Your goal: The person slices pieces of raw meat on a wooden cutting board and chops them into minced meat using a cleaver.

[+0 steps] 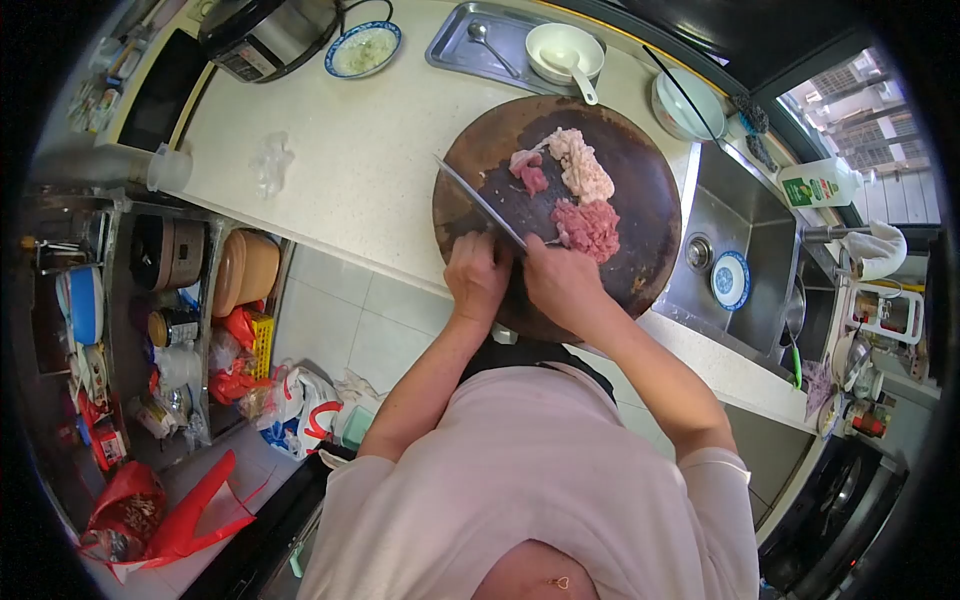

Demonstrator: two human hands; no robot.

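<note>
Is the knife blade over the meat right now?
No, the knife blade slants toward the left edge of the chopping board, while the meat lies to its right.

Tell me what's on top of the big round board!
On the board sit pale meat, red meat and a pink piece. The knife, in the right hand, reaches over it. Spots beneath these, the right hand and the left hand are hidden.

On the chopping board (645, 190), mince (588, 230) right of the knife (482, 204). Behind, spoon (497, 50) and bowl (545, 40) on a tray (452, 42); rightward, dish (731, 281) in sink (750, 210); back left, plate (362, 50) beside cooker (285, 40).
</note>
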